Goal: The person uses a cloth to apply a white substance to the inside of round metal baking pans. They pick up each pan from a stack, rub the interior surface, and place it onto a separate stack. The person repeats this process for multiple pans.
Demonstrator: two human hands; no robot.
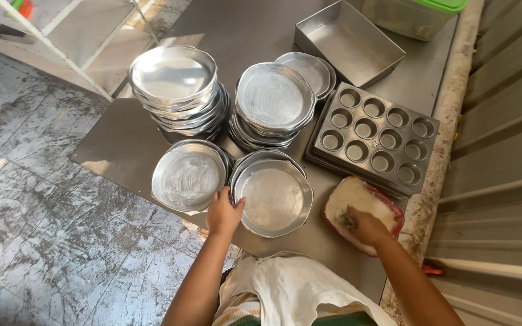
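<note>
At the desk's near edge, the left hand (223,212) is gripping the rim of a round pan (275,198) lying just right of its fingers. Further right, the right hand (365,224) is dipping curled fingers into a red-rimmed tub (357,198) of pale fat, touching it.

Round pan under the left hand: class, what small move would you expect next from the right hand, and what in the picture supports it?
Probably the right hand lifts from the red tub of pale grease and crosses to the round pan. The left hand grips that pan's rim, its inside looks unsmeared, while the neighbouring pan shows wipe streaks.
</note>
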